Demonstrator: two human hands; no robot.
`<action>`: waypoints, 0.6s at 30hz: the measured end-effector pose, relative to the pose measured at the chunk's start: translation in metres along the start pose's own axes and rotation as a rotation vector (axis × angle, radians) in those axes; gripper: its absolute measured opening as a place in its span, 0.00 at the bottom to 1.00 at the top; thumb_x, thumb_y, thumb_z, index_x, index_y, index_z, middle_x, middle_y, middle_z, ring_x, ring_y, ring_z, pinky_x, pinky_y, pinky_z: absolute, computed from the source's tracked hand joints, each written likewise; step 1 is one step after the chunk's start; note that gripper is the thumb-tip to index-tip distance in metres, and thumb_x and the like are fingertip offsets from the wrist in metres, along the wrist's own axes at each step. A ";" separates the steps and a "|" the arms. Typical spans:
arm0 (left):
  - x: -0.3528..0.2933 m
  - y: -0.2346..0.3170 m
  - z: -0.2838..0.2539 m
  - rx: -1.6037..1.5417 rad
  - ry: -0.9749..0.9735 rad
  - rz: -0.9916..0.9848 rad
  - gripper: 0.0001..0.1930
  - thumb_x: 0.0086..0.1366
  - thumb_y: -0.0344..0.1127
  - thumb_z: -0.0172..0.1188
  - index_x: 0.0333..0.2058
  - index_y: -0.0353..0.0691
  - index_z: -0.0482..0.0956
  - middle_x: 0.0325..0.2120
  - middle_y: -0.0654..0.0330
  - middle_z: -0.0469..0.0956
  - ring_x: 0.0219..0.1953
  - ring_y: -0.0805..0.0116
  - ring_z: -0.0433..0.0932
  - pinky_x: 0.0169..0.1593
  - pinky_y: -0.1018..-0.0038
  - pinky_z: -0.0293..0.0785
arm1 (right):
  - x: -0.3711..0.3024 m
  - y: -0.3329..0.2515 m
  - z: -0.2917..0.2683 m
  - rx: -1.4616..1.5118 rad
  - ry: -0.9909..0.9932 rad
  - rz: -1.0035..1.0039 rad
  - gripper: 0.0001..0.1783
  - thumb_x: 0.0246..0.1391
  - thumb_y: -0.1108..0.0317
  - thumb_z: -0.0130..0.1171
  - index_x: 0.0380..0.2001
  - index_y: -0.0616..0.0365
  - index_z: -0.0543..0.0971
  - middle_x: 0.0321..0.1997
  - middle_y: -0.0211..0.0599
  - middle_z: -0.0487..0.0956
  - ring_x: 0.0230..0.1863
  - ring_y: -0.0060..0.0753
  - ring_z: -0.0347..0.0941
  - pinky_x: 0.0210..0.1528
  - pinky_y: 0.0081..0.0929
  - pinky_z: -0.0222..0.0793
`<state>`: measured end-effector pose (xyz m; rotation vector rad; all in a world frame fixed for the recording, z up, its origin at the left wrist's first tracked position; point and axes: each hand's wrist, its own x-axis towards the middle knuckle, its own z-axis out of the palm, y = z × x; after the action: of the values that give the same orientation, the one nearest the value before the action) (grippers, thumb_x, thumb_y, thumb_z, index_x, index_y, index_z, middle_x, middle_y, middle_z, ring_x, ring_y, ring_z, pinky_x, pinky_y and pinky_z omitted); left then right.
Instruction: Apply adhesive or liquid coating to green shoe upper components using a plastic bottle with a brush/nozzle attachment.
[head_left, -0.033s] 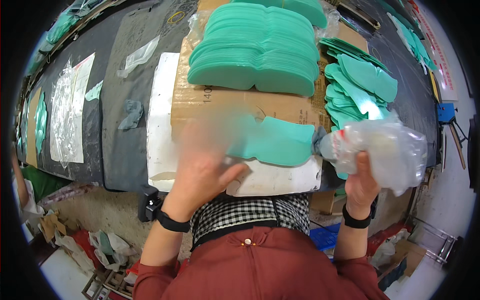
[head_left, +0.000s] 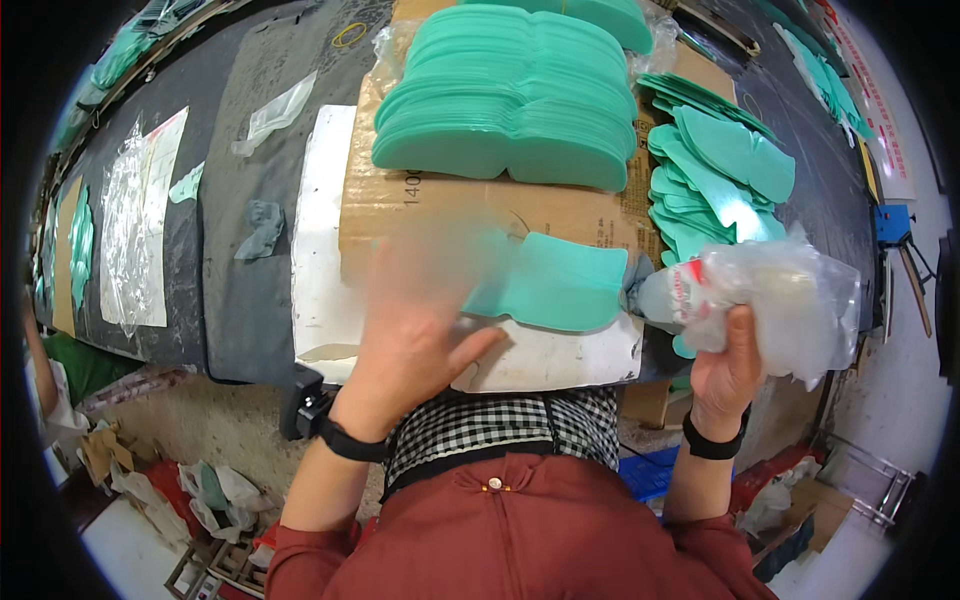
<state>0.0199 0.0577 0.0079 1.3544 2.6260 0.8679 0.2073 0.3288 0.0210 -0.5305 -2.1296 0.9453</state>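
Observation:
A flat green sheet [head_left: 575,285] with a notched, rounded outline lies in front of me on white board and brown cardboard. My left hand [head_left: 415,320] is over its left part, thumb stretched out to the right; a blur covers the other fingers. In my right hand [head_left: 728,365] is a clear plastic bottle [head_left: 690,292] with red markings, wrapped in crinkled clear plastic. Its narrow end points left, with a dark grey wad [head_left: 637,280] at the tip beside the sheet's right edge. I cannot tell whether the wad touches the sheet.
Behind the sheet a thick stack of green sheets [head_left: 500,100] stands on the cardboard [head_left: 450,210]. More green pieces [head_left: 710,180] lie loosely piled at the right. A scrap of clear plastic [head_left: 275,113] and a grey rag [head_left: 262,230] lie at the left on the dark table.
The wrapped bottle has shifted slightly right, and its red markings show more. My left hand has moved slightly to the right over the sheet.

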 end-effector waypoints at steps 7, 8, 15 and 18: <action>0.018 0.009 0.016 0.019 0.018 0.002 0.35 0.49 0.48 0.76 0.57 0.48 0.78 0.55 0.53 0.72 0.58 0.47 0.68 0.64 0.52 0.61 | -0.020 -0.011 -0.001 0.432 0.077 0.257 0.34 0.65 0.58 0.64 0.68 0.62 0.65 0.68 0.48 0.72 0.66 0.47 0.71 0.67 0.48 0.69; 0.019 0.011 0.017 0.023 0.036 -0.010 0.35 0.49 0.49 0.76 0.57 0.47 0.78 0.55 0.53 0.72 0.58 0.47 0.68 0.63 0.53 0.61 | -0.019 -0.013 0.002 0.490 0.068 0.271 0.35 0.64 0.58 0.64 0.68 0.62 0.65 0.68 0.48 0.72 0.66 0.47 0.72 0.68 0.48 0.68; 0.022 0.016 0.017 -0.018 0.034 -0.125 0.33 0.51 0.46 0.76 0.57 0.47 0.78 0.55 0.52 0.71 0.58 0.47 0.68 0.63 0.53 0.61 | 0.003 -0.051 0.056 0.470 0.162 0.415 0.37 0.60 0.58 0.68 0.66 0.61 0.67 0.65 0.47 0.74 0.64 0.46 0.73 0.67 0.46 0.69; 0.018 0.008 0.009 -0.299 0.052 -0.123 0.33 0.56 0.36 0.71 0.61 0.44 0.74 0.57 0.52 0.71 0.63 0.49 0.66 0.67 0.53 0.61 | 0.000 -0.040 0.068 0.361 -0.100 0.120 0.35 0.59 0.59 0.69 0.64 0.62 0.68 0.63 0.48 0.75 0.62 0.47 0.74 0.65 0.45 0.70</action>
<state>0.0174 0.0788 0.0079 1.0986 2.4565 1.2307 0.1528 0.2721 0.0207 -0.4380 -1.9656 1.4135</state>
